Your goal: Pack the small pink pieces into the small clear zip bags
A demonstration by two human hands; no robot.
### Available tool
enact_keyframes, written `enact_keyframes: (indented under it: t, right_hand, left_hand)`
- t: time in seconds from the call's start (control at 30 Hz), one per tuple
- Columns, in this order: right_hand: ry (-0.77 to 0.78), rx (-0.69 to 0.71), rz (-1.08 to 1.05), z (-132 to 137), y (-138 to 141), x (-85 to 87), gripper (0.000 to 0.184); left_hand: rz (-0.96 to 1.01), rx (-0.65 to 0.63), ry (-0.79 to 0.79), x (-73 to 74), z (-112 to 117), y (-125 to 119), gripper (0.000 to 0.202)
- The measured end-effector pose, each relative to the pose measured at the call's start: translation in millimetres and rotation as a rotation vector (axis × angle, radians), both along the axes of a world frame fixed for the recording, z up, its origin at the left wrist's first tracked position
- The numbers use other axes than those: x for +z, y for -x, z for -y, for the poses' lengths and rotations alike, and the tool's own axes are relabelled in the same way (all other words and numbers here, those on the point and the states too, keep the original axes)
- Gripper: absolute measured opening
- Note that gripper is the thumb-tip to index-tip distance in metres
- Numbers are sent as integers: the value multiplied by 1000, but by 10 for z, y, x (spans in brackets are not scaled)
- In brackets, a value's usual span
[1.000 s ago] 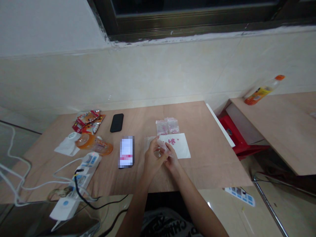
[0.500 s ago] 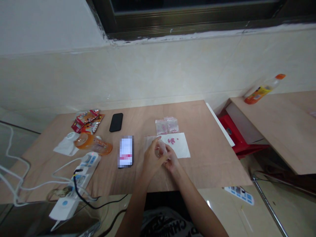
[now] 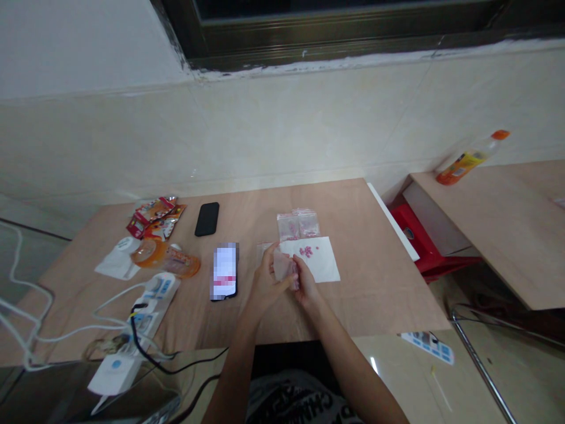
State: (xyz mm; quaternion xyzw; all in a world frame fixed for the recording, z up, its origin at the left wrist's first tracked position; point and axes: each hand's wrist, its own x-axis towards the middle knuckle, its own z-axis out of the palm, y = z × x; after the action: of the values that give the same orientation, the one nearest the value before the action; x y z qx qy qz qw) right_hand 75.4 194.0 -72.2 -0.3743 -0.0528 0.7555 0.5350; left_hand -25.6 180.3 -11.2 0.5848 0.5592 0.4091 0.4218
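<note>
Between my two hands is a small clear plastic bag [image 3: 283, 266] with pink bits at its lower right end. My left hand [image 3: 266, 280] grips its left side, thumb across the front. My right hand [image 3: 306, 284] has its fingers closed on the right side of the same bag. Just beyond lies a white sheet of paper [image 3: 325, 259] bearing a small heap of pink pieces [image 3: 306, 251]. Past the paper, filled clear bags [image 3: 288, 225] lie side by side. Another flat clear bag is partly covered by my left hand.
Left of my hands lie a lit phone [image 3: 225, 271], a black phone [image 3: 207, 219], an orange bottle [image 3: 165, 257], snack packets [image 3: 159, 218] and a power strip [image 3: 154, 300] with cables. On the right, another table [image 3: 498, 224] holds a drink bottle [image 3: 463, 166]; a red stool [image 3: 424, 247] stands under it.
The bag has turned between my hands, so more of its flat face and the pink bits show. My left hand has shifted slightly, with its thumb lower across the bag.
</note>
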Motion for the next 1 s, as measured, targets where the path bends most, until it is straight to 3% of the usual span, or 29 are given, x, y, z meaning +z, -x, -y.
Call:
enact_keyframes:
  t: [0.13,0.27,0.5,0.73,1.0]
  right_hand:
    - [106,19,-6,10,10,-31,18]
    - [126,21,18,13,10,-74,19]
    - [-110,-73,110,60,39,32,31]
    - [-164,-45,148,92,41,99,27]
    - [-160,-62,131,96,72,72,22]
  left_hand:
    - [-90,24,-27,86,14,-25,73]
    - [-127,5,-88,70,23,-37,67]
    - [-132,11,-133,11,52,-82,62]
    - [-107,137,-116,68,42,-83,57]
    - [-83,138,-102,87,45,-99,55]
